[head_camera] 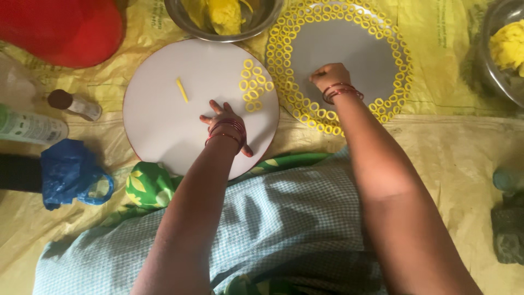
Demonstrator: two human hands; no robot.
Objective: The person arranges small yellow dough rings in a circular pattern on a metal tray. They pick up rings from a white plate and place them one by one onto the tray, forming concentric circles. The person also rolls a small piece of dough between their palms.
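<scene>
My left hand [221, 116] rests flat with fingers spread on a round white board [158, 109], just below a cluster of several small yellow dough rings [253, 86]. A short yellow dough stick [182, 90] lies to its left on the board. My right hand [329, 75] is on a round grey plate [349, 52], its fingers curled together; whether it pinches anything is hidden. Yellow dough rings [287, 65] line the plate's rim in rows. Red bangles circle both wrists.
A steel bowl [221, 19] with yellow dough stands at the top centre, another bowl of dough [505, 49] at the right edge. At the left are a red object [63, 27], a small bottle [73, 104], a white tube [30, 127] and a blue bag [68, 172]. Yellow sheeting covers the floor.
</scene>
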